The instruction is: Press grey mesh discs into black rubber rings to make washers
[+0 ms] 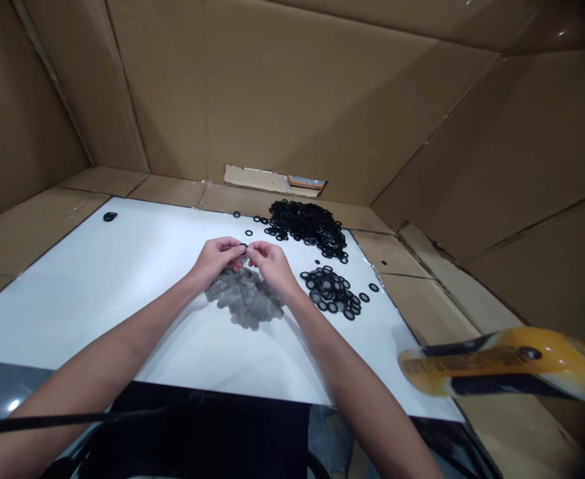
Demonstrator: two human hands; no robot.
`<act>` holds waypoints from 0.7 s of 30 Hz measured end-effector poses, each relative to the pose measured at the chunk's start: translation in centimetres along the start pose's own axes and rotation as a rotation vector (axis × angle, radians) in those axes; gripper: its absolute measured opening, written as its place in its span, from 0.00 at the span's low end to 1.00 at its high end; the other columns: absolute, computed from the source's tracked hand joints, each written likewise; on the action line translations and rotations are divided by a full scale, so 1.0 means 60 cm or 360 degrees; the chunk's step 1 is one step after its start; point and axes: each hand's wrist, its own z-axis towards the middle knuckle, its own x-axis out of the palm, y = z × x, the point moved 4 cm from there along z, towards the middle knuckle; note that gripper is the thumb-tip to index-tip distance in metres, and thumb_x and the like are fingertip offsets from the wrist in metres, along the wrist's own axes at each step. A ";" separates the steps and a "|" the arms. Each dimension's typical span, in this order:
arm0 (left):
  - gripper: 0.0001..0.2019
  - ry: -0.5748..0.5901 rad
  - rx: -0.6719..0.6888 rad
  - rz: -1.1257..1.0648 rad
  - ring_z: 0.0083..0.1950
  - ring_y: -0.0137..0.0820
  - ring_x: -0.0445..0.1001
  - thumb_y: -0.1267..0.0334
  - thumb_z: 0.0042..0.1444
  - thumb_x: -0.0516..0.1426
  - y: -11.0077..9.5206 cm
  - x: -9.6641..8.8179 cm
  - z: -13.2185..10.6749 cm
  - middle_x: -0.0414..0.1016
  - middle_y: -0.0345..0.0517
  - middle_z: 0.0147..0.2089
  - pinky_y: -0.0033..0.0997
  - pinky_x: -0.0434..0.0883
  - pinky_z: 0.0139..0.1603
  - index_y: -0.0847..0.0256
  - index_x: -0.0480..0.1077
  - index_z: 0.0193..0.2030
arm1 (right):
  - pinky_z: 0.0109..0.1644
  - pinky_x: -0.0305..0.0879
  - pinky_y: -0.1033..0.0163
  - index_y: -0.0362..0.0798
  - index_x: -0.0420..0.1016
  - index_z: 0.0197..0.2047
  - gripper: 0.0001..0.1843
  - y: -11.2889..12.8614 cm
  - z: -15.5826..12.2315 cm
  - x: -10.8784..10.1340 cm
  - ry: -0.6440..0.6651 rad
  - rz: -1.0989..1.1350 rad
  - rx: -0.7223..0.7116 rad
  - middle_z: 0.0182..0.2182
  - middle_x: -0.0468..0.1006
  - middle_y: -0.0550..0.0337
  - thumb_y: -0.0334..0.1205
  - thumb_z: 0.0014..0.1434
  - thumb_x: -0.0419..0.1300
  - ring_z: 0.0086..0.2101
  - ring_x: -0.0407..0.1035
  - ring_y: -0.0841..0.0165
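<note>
My left hand point(217, 258) and my right hand point(271, 263) meet above a white board point(98, 279), fingertips pinched together on a small black ring point(243, 247). Right under them lies a heap of grey mesh discs point(246, 299). To the right of my right hand sits a small pile of black rings point(331, 291). A larger heap of black rings point(306, 226) lies further back, with a few loose rings scattered to its left.
Cardboard walls point(292, 93) enclose the board on three sides, with a cut-out slot point(275, 179) at the back. A lone black piece point(110, 216) lies at the board's far left. A yellow and black object point(506, 362) juts in at the right. A black strap point(68, 419) crosses below.
</note>
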 end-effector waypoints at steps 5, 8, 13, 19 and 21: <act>0.16 0.0040 -0.0013 -0.0047 0.25 0.29 0.73 0.56 0.46 0.69 0.003 -0.002 0.002 0.77 0.43 0.27 0.32 0.72 0.30 0.65 0.75 0.34 | 0.36 0.65 0.62 0.48 0.73 0.29 0.10 0.001 0.001 0.001 0.0040 0.0030 0.0002 0.25 0.75 0.62 0.47 0.52 0.61 0.27 0.67 0.69; 0.15 0.0061 -0.0028 -0.0061 0.24 0.29 0.73 0.56 0.47 0.69 0.005 -0.002 0.003 0.77 0.44 0.28 0.32 0.72 0.30 0.66 0.75 0.34 | 0.36 0.65 0.62 0.47 0.73 0.29 0.10 0.002 0.002 0.001 0.0046 0.0026 0.0005 0.25 0.75 0.61 0.46 0.51 0.61 0.27 0.68 0.69; 0.13 0.0090 -0.0037 -0.0065 0.24 0.29 0.73 0.58 0.48 0.68 0.003 0.002 0.003 0.75 0.42 0.25 0.31 0.72 0.30 0.66 0.75 0.33 | 0.35 0.64 0.63 0.47 0.72 0.28 0.09 0.002 0.000 0.003 0.0040 -0.0018 0.0003 0.23 0.74 0.62 0.44 0.53 0.59 0.27 0.68 0.69; 0.12 0.0138 -0.0035 -0.0066 0.25 0.29 0.73 0.58 0.50 0.67 -0.003 0.008 -0.001 0.75 0.41 0.25 0.30 0.72 0.31 0.66 0.75 0.34 | 0.34 0.63 0.64 0.49 0.67 0.28 0.07 0.004 -0.004 0.012 0.0023 -0.0024 -0.0047 0.21 0.72 0.65 0.43 0.53 0.56 0.26 0.69 0.69; 0.13 0.0138 -0.0028 -0.0065 0.25 0.28 0.73 0.58 0.50 0.67 -0.003 0.007 -0.001 0.75 0.41 0.25 0.30 0.72 0.31 0.66 0.75 0.34 | 0.33 0.63 0.64 0.49 0.66 0.28 0.06 0.005 -0.005 0.012 0.0011 -0.0024 -0.0054 0.21 0.73 0.66 0.42 0.53 0.56 0.25 0.69 0.69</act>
